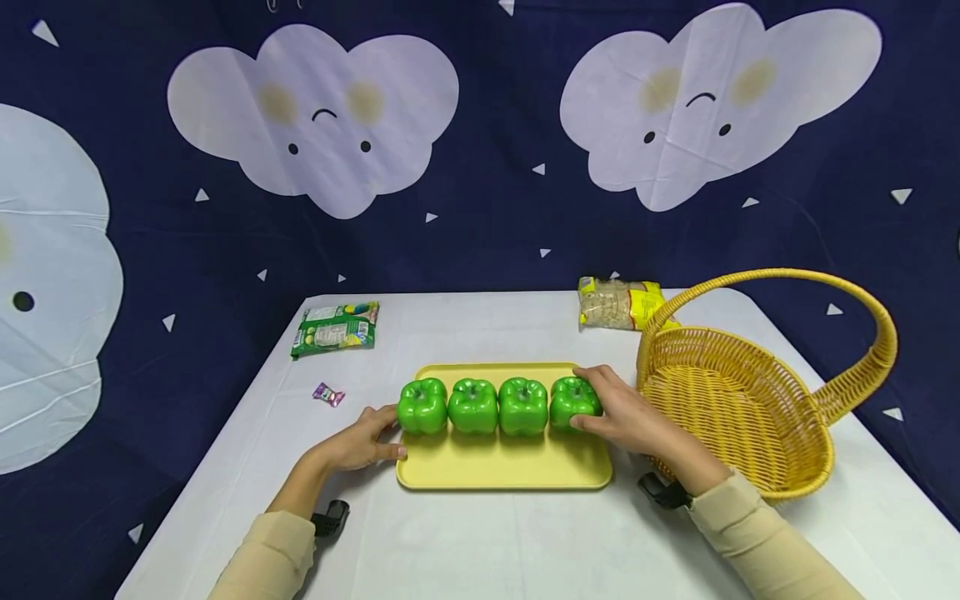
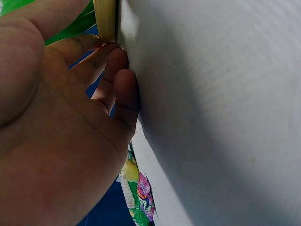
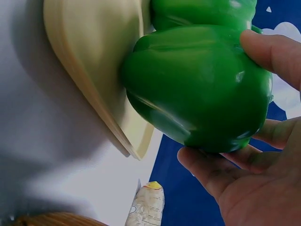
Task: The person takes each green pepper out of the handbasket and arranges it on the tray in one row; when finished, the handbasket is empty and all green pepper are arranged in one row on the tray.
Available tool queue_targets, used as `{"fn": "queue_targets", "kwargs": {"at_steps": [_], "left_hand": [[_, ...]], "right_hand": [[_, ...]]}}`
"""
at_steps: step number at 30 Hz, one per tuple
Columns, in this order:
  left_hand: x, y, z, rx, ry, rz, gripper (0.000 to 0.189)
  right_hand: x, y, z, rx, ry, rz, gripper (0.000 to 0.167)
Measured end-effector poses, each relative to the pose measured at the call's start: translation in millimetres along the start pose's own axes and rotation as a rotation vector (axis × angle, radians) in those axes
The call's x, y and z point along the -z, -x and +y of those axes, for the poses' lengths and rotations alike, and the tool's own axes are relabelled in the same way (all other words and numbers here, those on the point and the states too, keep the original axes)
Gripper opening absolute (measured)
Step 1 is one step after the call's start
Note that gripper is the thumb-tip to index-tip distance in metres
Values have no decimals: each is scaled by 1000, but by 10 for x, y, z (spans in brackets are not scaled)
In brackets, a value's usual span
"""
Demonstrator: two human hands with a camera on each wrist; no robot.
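Observation:
Several glossy green bell peppers stand in a row on a pale yellow tray (image 1: 502, 475). My right hand (image 1: 626, 412) grips the rightmost bell pepper (image 1: 572, 400); the right wrist view shows its thumb on one side of the pepper (image 3: 197, 84) and fingers on the other. The left hand (image 1: 360, 442) rests at the tray's left end, beside the leftmost bell pepper (image 1: 422, 407). Up close in the left wrist view, its slightly bent fingers (image 2: 124, 89) reach to the tray's rim (image 2: 106, 21), with the little-finger side low over the white table.
Right of the tray stands a yellow wicker basket (image 1: 750, 354) with a tall arched handle. Behind it lies a clear-and-yellow food bag (image 1: 618, 304). A green packet (image 1: 337, 327) and a small purple candy (image 1: 328, 394) lie at left on the white-covered table (image 1: 480, 542).

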State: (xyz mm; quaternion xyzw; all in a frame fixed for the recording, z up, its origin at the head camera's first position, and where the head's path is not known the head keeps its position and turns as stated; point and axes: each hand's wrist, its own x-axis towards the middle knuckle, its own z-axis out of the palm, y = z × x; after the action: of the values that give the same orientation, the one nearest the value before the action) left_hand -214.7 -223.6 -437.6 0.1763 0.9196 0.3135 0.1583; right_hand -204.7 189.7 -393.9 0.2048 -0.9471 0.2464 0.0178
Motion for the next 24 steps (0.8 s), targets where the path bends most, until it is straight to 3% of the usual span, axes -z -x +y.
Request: {"fn": "queue_targets", "kwargs": {"at_steps": [24], "left_hand": [[4,1,7,-3,-4,0,73]], "right_hand": [[-15,0,-4,16,-29,-12,78]]}}
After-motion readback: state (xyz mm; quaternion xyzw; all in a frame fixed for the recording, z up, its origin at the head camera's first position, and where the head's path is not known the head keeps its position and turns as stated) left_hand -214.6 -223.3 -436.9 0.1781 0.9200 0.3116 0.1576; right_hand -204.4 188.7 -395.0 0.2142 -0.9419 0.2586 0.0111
